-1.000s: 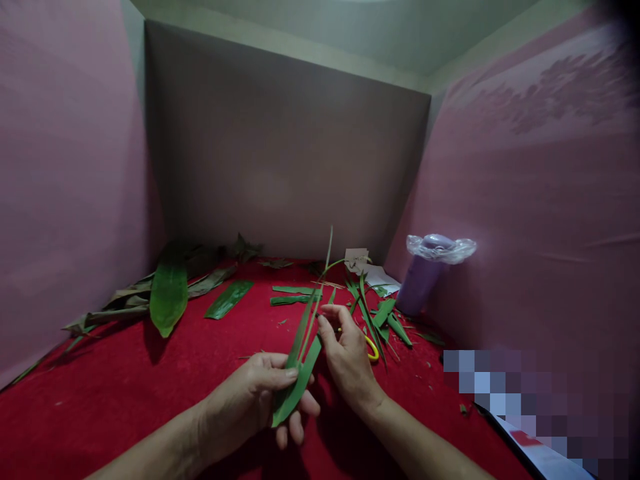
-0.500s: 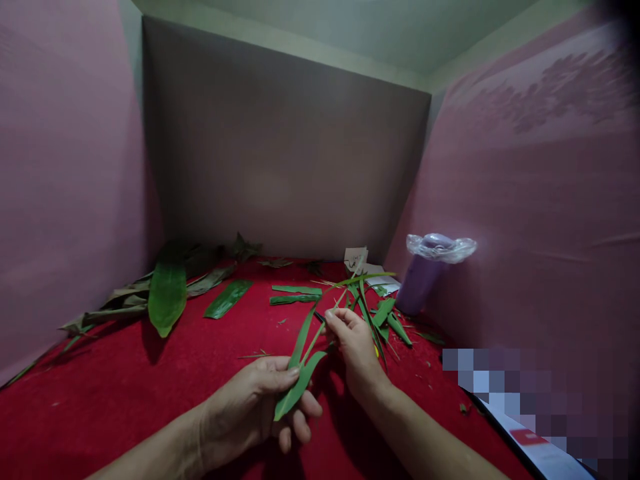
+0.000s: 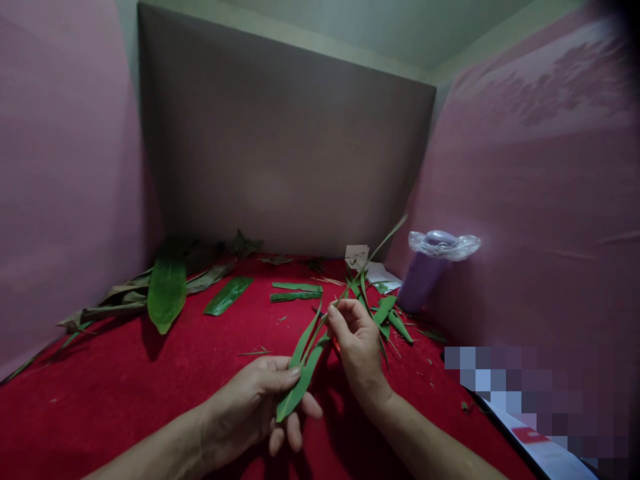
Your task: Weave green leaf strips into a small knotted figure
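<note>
Left grip (image 3: 295,383) pinching split leaf (image 3: 306,370), right grip (image 3: 340,320) closed on strand (image 3: 375,252)

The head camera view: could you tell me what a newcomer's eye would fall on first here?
Probably the red cloth spread across the lower half. Near its middle, two hands hold a split green leaf. To the right, a purple cup topped with clear plastic stands against the pink wall.
</note>
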Tool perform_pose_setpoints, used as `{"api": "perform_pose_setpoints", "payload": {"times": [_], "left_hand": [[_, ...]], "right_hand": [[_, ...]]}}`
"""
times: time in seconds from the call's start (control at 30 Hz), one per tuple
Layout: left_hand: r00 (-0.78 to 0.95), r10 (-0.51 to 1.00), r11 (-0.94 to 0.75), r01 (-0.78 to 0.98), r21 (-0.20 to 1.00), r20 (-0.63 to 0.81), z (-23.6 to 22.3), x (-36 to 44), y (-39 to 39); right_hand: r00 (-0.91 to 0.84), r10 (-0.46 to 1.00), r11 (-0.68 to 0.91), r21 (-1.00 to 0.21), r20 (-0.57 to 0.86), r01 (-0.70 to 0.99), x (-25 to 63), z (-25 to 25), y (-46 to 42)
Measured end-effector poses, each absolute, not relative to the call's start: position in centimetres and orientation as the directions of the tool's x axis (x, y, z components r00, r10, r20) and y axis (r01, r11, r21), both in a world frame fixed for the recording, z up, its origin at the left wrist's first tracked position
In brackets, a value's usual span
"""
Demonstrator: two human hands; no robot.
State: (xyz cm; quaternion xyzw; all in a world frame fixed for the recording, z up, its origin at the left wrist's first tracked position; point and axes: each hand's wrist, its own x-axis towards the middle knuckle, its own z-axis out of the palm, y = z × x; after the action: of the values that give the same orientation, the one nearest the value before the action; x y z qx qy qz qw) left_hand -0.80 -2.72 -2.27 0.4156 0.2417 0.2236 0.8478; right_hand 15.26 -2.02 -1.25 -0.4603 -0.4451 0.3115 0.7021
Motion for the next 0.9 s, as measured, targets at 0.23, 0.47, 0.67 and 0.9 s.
{"api": "perform_pose_setpoints", "payload": {"times": [0.23,0.47,0.67,0.9], "left_hand": [[0.737,0.642,0.454,-0.147,0.879,-0.208,-2.2,-0.7,-3.0],[0.669,0.707,0.415,-0.128,0.901,-0.23,-2.1,-0.7,-2.8],[0.649,0.735,0.364,-0.133,0.922,-0.197,-2.2,-0.7,-2.5],[0.644,0.751,0.3,-0.137,0.944,-0.145,-2.2,-0.8,-2.4]], "right_hand": [[0.316,0.814,0.479,-0.871,0.487,0.108,15.0,-1.2,-2.4],[0.205,0.754,0.562,-0.775,0.624,0.289,14.8,-1.7,-3.0],[0.122,0.712,0.624,-0.703,0.691,0.342,14.7,-1.7,-3.5],[0.107,0.777,0.588,-0.775,0.621,0.231,14.4,-2.0,-3.2]]}}
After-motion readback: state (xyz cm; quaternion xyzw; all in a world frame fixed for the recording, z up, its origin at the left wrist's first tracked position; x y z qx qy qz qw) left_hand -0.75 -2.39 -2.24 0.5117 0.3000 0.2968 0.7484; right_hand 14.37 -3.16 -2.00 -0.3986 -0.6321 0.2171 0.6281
